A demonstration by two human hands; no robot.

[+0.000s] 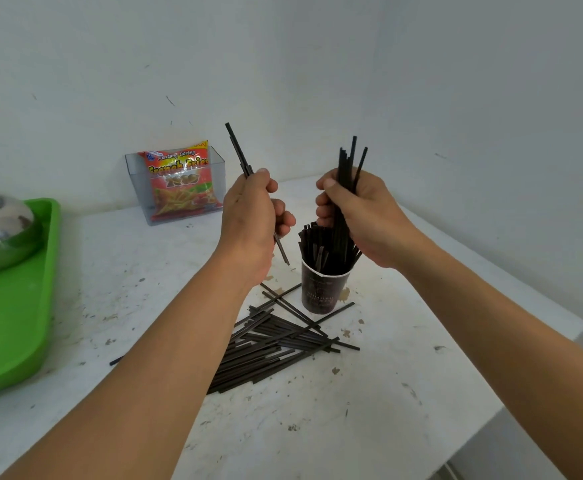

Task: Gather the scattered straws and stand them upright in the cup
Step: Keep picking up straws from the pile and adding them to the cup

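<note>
Both your arms reach forward, hands raised side by side, not touching.
Your left hand (252, 216) grips a few straws (238, 150), thumb up; your right hand (356, 216) has fingers curled round a straw bundle (349, 164).

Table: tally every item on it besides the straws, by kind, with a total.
Paper cup: 1
Green tray: 1
Metal pot: 1
Clear box: 1
Snack packet: 1
Total: 5
</note>
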